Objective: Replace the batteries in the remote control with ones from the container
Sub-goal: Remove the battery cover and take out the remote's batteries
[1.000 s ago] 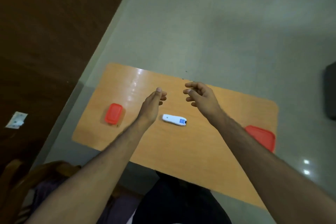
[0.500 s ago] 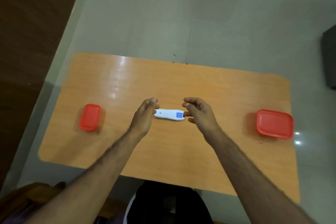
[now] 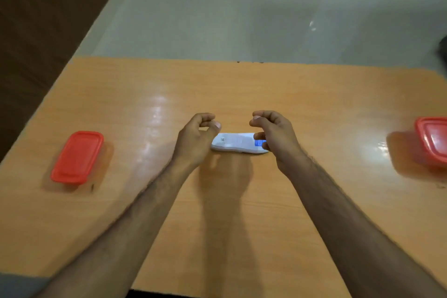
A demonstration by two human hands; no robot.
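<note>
Nearest the camera, two bare forearms reached forward from the lower corners over the glossy orange wood-grain table (image 3: pixel 242 237), throwing a soft shadow on it between them. The left hand (image 3: pixel 193 138) hovered at the left end of the slim white plastic remote control (image 3: pixel 235 143), its fingers curled in a loose claw with the thumb tip close to the remote's end; it held nothing that could be seen, and whether the thumb actually touched the casing could not be told. The right hand (image 3: pixel 274 136) was over the opposite end, fingers likewise loosely curled, the thumb lying across the remote's blue label; contact looked likely there, but a firm grip could not be made out. The remote itself lay flat on the table, lengthwise from left to right, at about the middle, with a small printed sticker showing near its left end.

Well off to the left stood a small rectangular container with a red plastic lid (image 3: pixel 77 156), closed and apart from both hands. Far to the right, partly cut by the picture's edge, sat a larger red-lidded plastic container (image 3: pixel 433 140), also closed. Past the table's far edge lay a pale grey-green floor (image 3: pixel 242 12), and a dark brown wall (image 3: pixel 43 19) filled the upper left.
</note>
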